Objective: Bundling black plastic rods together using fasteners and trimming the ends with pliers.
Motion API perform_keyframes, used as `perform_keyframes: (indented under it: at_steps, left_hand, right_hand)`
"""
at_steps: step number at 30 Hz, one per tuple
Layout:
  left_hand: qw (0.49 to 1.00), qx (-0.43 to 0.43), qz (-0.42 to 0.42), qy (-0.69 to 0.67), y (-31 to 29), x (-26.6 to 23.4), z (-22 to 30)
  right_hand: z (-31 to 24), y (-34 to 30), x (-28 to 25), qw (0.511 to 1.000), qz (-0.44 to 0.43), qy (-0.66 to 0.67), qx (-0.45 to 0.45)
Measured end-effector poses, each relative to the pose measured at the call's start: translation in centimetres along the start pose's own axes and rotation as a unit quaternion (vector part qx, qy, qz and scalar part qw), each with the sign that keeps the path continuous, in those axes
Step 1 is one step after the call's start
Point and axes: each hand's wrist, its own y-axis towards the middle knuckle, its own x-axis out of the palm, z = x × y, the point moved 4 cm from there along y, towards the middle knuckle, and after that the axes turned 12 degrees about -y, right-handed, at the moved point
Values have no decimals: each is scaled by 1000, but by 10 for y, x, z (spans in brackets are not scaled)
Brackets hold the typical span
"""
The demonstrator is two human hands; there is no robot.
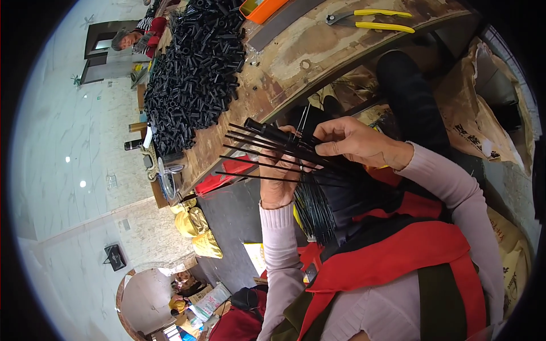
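Note:
My left hand (280, 179) is closed around a bundle of thin black rods (256, 148) that look like umbrella ribs; their ends fan out to the left. A black tubular piece (267, 131) sits at the upper side of the bundle, against my left fingers. Thin silver wires (303, 120) stick up beside it. My right hand (355, 142) is at the right of the tube, thumb and fingertips pinched together at the bundle. What lies between those fingertips is too small to make out. Below my hands, a thick bunch of dark thin rods (315, 210) lies by my lap.
A wooden bench (296, 65) carries a large heap of short black tubular parts (196, 68), yellow-handled pliers (378, 20) and an orange bin (259, 8). Brown paper sacking (472, 108) stands at right. Gold bags (199, 227) lie at left. Another person (142, 38) is beyond the heap.

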Motion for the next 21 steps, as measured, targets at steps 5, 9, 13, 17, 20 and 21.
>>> perform_keyframes:
  at_steps: [5, 9, 13, 17, 20, 21]
  left_hand:
    - [999, -7, 38, 8, 1, 1, -1]
    - [997, -15, 68, 16, 0, -1, -2]
    - [995, -78, 39, -50, 4, -8, -5]
    - [994, 14, 82, 66, 12, -5, -5]
    - [999, -24, -46, -12, 22, -18, -17]
    - [985, 20, -4, -170, 29, -2, -26]
  right_hand:
    - [7, 3, -8, 999, -17, 45, 15]
    - [8, 4, -11, 996, -36, 61, 52]
    - [8, 1, -12, 987, -41, 98, 122]
    - [4, -6, -4, 979, -87, 140, 123]
    - [6, -15, 5, 989, -20, 122, 86]
    - [6, -16, 2, 991, 28, 120, 47]
